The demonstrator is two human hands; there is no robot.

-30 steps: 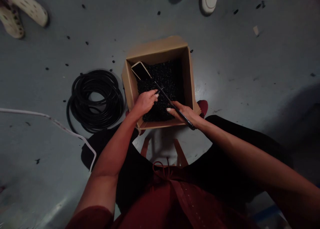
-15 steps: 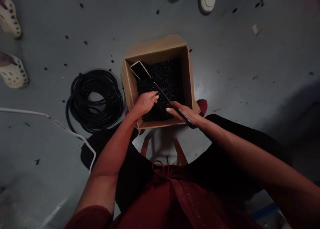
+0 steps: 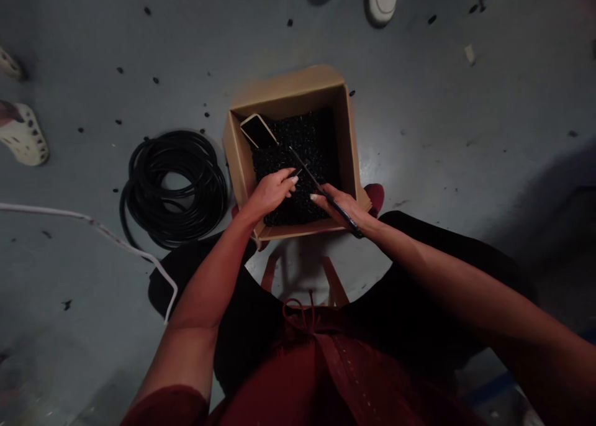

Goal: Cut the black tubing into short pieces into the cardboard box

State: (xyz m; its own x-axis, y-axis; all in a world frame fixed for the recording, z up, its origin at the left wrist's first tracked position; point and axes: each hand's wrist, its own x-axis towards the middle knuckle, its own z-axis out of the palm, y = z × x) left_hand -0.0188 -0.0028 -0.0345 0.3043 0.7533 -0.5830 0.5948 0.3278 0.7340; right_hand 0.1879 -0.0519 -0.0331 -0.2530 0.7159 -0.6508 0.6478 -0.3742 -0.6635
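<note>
**A:** What's on your far left?

**B:** At the edge of your view, a pale perforated clog [image 3: 23,134] sits on the grey floor [image 3: 93,326]. A white cable [image 3: 69,213] runs from the left edge and curves down beside your left knee [image 3: 174,283]. Just above that bend lies a coil of black tubing [image 3: 172,190], close to the cardboard box [image 3: 288,90].

**A:** And your left hand [image 3: 270,193]?

**B:** It's over the near side of the box, above the small black pieces [image 3: 298,140] that fill it. Your fingers [image 3: 286,181] are curled in and seem to pinch a small black piece [image 3: 294,172] at their tips, though it's hard to make out.

**A:** What's past that?

**B:** A phone [image 3: 257,130] leans in the box's far left corner. A thin black rod [image 3: 321,187] crosses the box, its tip just beside your left fingers. Your right hand [image 3: 338,205] closes around its lower end, above the box's near right corner.

**A:** Anything further right?

**B:** A white sneaker [image 3: 382,0] stands at the top edge, well beyond the box, and a pale scrap [image 3: 469,53] lies on the floor to its right.
</note>
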